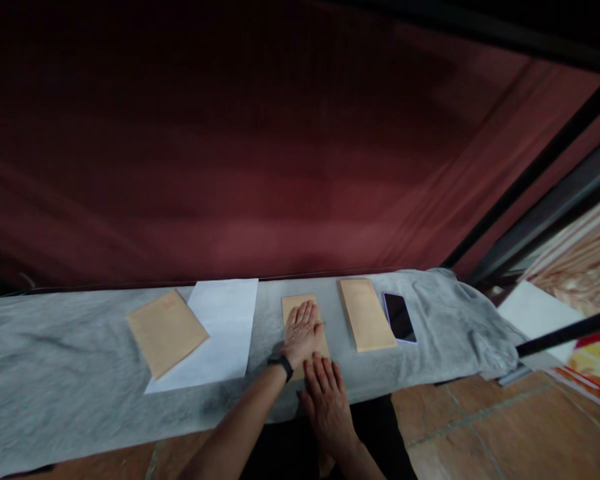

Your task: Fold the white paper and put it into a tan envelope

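So, left hand [301,330] rests on envelope [291,303], contents hidden.

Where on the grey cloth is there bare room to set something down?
The widest bare grey cloth lies left of the tilted envelope; a rumpled patch lies right of the phone. Slim strips separate the middle envelope from the white sheet and the rightmost envelope. Crowded: the middle, with the left hand and right hand at that envelope; phone and rightmost envelope crowd together.
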A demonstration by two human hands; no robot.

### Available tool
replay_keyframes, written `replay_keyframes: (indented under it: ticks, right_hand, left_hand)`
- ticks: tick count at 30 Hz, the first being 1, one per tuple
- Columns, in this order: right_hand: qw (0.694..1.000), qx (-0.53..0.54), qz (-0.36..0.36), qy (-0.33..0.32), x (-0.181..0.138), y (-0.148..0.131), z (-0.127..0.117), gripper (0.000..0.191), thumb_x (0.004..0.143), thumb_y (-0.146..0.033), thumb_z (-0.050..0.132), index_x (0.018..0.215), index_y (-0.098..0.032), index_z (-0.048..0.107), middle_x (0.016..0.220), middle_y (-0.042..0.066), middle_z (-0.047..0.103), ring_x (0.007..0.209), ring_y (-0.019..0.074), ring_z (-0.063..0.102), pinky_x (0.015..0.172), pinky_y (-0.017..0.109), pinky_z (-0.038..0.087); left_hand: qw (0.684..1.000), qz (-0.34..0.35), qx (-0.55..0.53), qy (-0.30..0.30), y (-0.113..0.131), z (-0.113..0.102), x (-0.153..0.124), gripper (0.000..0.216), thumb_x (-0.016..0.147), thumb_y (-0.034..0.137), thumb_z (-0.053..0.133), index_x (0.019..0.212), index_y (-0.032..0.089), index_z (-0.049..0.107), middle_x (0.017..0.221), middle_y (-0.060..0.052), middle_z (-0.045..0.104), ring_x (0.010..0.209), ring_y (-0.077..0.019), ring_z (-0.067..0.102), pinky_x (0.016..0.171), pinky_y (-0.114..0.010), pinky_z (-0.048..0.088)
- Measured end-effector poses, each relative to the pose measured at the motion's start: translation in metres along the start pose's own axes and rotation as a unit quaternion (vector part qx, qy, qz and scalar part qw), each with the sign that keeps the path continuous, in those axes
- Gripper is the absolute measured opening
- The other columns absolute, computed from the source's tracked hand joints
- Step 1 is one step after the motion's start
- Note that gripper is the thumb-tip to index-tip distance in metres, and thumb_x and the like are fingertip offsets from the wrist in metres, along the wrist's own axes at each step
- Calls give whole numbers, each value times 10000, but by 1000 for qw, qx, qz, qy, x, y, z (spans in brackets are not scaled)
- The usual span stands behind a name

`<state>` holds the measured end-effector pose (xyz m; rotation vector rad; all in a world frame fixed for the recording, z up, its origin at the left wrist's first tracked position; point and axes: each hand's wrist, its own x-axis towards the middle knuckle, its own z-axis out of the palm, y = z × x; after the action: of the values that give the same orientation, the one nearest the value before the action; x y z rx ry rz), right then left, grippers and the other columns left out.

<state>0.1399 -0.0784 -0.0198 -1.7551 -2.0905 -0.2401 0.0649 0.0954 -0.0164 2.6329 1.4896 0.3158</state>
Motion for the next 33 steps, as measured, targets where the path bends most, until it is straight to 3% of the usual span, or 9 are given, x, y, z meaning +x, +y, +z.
replay_keyframes:
  ticks: [6,15,23,27,33]
  right_hand:
    - [1000,11,4,-12,0,0,-2,599,997,-446,437,1538,-230,297,1550,75,397,1391,286,410,1134,465,314]
    - [997,68,20,-11,-3,-2,-1,579,1005,-396,421,1532,-183,313,1510,116,452,1397,305,402,1147,502,293]
    - [998,43,-24,-25,-12,8,10,510,1002,-259,380,1481,-84,375,1509,166,440,1441,285,328,1161,503,282]
    - [998,44,-48,-23,-16,11,10,475,993,-207,364,1447,-80,418,1531,173,405,1464,275,278,1171,511,269]
    - [997,44,-62,-16,-20,14,14,547,1008,-266,358,1511,-60,288,1562,204,331,1472,289,251,1163,528,276]
  left_hand:
    - [1000,-2,-13,-2,-4,1,10,598,976,413,312,1508,142,352,1574,-83,353,1488,-230,211,1221,-460,94]
    - [996,63,-39,-47,-11,-12,-17,537,990,360,311,1492,182,371,1562,-64,383,1459,-207,279,1204,-435,158]
    - [987,92,-61,-120,-10,-35,-66,575,1024,462,246,1505,164,347,1582,-95,333,1475,-207,250,1197,-421,166]
    - [986,122,-65,-93,-5,-43,-102,564,1023,483,281,1494,185,368,1588,-109,316,1486,-224,226,1209,-439,136]
    - [978,192,-68,-41,-11,-51,-143,695,973,555,418,1538,182,259,1614,-109,248,1508,-232,138,1228,-426,102]
